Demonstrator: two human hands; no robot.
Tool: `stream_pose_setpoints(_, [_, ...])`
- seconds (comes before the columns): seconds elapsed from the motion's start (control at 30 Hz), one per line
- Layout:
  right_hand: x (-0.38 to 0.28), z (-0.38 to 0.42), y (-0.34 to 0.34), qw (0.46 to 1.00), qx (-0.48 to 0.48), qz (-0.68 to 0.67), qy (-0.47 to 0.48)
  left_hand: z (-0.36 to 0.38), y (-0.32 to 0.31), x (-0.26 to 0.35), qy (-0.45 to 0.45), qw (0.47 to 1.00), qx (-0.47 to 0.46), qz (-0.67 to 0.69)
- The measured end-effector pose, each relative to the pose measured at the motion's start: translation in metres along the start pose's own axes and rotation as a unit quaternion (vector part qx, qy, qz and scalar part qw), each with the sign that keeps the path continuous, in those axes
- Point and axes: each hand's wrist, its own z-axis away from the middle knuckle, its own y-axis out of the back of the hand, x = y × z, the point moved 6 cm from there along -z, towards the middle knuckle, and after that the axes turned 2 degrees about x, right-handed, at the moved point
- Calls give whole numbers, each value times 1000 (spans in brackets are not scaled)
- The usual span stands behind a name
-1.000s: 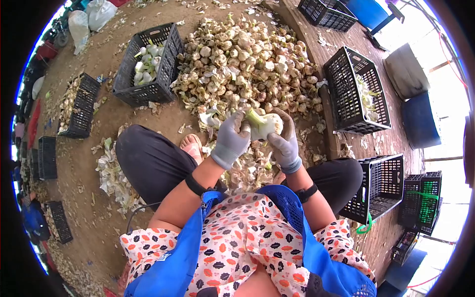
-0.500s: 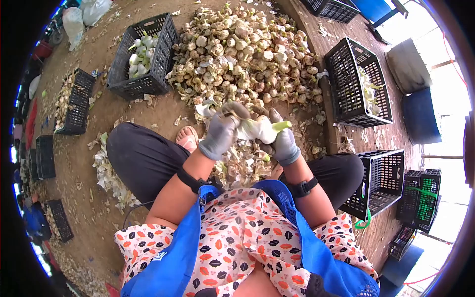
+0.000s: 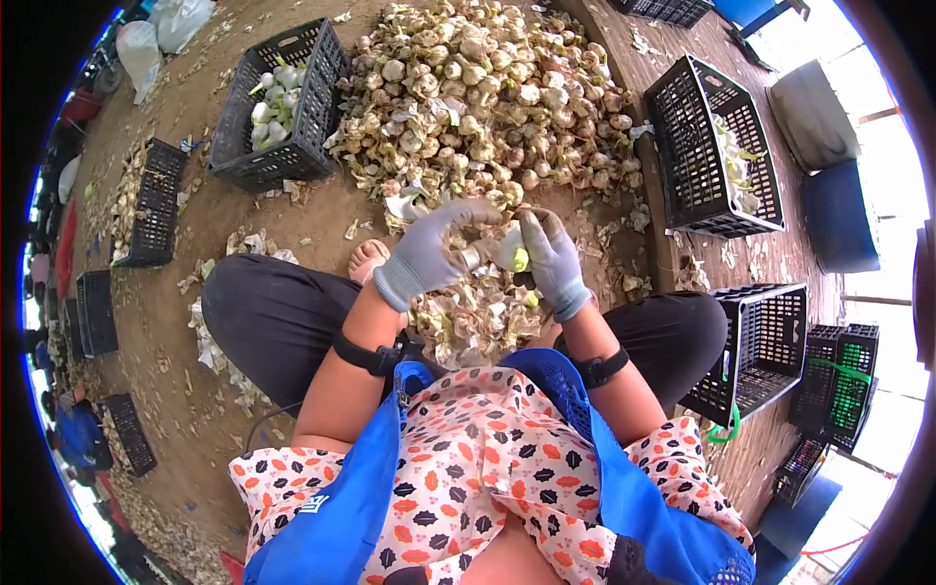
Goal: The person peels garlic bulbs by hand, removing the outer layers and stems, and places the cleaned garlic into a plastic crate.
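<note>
A white garlic bulb [image 3: 511, 244] with a short green stem end is gripped by my right hand [image 3: 554, 261], in a soiled grey glove, its fingers bent over the bulb's right side. Just left of the bulb is my left hand [image 3: 429, 252], gloved the same way. Its fingers arch above and its thumb sits lower, with a gap between them and a pale scrap by the thumb. Beneath both hands lies a heap of papery skins [image 3: 478, 327] between my legs. Beyond them rises a large pile of unpeeled garlic bulbs [image 3: 478, 97].
At front left stands a black crate [image 3: 317, 156] holding white bulbs [image 3: 278, 102]. Another crate [image 3: 682, 146] with pale stalks is on the right, and a further crate [image 3: 746, 375] stands by my right knee. More crates [image 3: 156, 210] line the left. A person [image 3: 80, 434] is at far left.
The bulb has turned, its green end now pointing down toward me instead of to the right. My left thumb and fingers have spread apart, and the right fingers have come over the bulb.
</note>
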Motion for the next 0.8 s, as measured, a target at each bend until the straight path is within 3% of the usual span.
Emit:
stream_pose_setpoints(0.07, [-7,0,2,987,51,83,132,1,-5,11,-29,998,2,-49])
stream_pose_setpoints(0.13, [-13,4,5,980,70,130,133,3,-10,5,53,998,15,-5])
stream_pose_setpoints(0.17, [-19,7,6,971,89,179,135,2,-11,14,-8,996,51,-71])
stream_pose_setpoints(0.2, [-22,9,6,971,90,179,133,2,-12,17,-8,996,50,-69])
stream_pose_setpoints(0.27, [-28,10,5,946,119,260,151,1,-12,33,-57,961,66,-263])
stream_pose_setpoints(0.3, [-28,10,5,946,118,260,151,0,-14,30,-56,961,67,-262])
stream_pose_setpoints(0.37, [-23,9,6,961,117,210,138,2,-15,4,71,991,80,-82])
stream_pose_setpoints(0.47, [-13,2,8,966,126,156,162,2,-18,1,15,994,103,15])
stream_pose_setpoints(0.5, [-12,3,9,966,125,156,161,1,-18,0,16,994,104,15])
stream_pose_setpoints(0.57, [-13,2,12,950,144,238,139,0,-15,16,-116,971,117,-172])
stream_pose_setpoints(0.6, [-13,0,8,964,125,177,155,2,-13,19,-111,973,118,-165])
stream_pose_setpoints(0.67, [-22,7,3,967,116,179,137,2,-12,22,-142,954,137,-227])
stream_pose_setpoints(0.73, [-15,4,-1,990,96,65,76,1,-13,7,-111,963,129,-209])
stream_pose_setpoints(0.8, [-16,4,-5,997,57,9,54,-1,-14,-13,3,989,124,-81])
